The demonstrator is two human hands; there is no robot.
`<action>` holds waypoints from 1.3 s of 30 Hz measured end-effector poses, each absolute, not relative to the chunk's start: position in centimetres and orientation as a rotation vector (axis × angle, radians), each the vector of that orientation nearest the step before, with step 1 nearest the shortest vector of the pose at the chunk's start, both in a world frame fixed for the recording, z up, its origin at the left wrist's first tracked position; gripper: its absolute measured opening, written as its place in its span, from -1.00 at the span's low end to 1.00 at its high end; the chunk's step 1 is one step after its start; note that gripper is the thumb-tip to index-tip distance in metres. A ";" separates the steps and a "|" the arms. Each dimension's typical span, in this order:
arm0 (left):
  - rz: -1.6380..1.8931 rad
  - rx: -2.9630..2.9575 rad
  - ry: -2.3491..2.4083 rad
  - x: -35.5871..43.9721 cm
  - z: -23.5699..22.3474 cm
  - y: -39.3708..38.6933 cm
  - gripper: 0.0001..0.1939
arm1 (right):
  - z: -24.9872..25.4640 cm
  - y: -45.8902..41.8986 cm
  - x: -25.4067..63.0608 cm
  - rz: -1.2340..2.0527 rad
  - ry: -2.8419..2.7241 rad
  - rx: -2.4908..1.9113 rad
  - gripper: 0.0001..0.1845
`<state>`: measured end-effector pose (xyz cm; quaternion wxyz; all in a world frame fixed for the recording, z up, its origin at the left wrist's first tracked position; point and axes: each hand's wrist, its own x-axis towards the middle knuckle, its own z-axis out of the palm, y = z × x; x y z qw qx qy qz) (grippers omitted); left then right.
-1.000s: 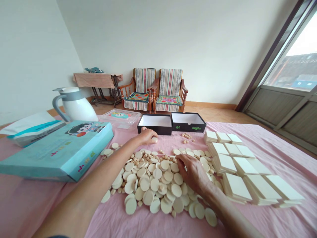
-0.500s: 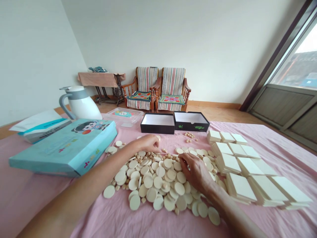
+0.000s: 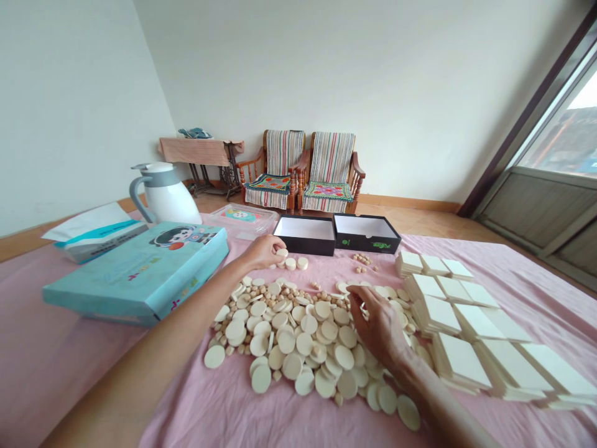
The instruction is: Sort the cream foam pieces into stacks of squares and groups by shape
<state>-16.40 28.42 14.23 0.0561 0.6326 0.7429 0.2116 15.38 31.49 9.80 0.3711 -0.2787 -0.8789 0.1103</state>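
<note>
My left hand (image 3: 265, 251) is closed in a pinch on a round wooden disc (image 3: 282, 252), over short stacks of discs (image 3: 303, 263) just in front of the black box trays. My right hand (image 3: 379, 320) rests at the right side of a big loose pile of pale wooden discs (image 3: 304, 344). Its fingers are bent and apart, the tips near the discs, and I see nothing held in them. Small wooden beads (image 3: 273, 292) lie mixed in along the far side of the pile.
Stacked pale wooden squares (image 3: 476, 317) stand in rows at the right. Behind are two open black trays (image 3: 305, 244) and a few beads (image 3: 361, 259). To the left lie a turquoise box (image 3: 135, 274), a tissue pack (image 3: 96, 233), a white jug (image 3: 172, 202) and a clear plastic lid (image 3: 245, 218).
My left hand has moved farther back from the pile, now with a disc at the small stacks, which show more. My right hand stays at the pile. The view has shifted slightly.
</note>
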 end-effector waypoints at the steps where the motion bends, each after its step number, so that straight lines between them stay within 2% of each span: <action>1: 0.661 1.898 2.287 -17.6 14.2 28.3 -0.65 | 9.8 31.5 15.4 0.281 -2.256 -0.719 -0.81; 5: 0.652 1.875 2.294 -20.6 13.0 27.7 -0.71 | 9.5 31.7 15.4 0.299 -2.283 -0.731 -0.81; 11: 0.610 1.886 2.247 -20.5 11.1 27.7 -0.71 | 9.4 31.8 15.4 0.321 -2.301 -0.701 -0.81; 30: 0.510 1.997 2.268 -19.8 11.5 28.1 -0.58 | 9.7 31.8 15.4 0.344 -2.323 -0.717 -0.80; 39: 0.492 2.153 2.167 -16.3 11.7 29.8 -0.58 | 9.5 31.9 15.4 0.314 -2.329 -0.710 -0.79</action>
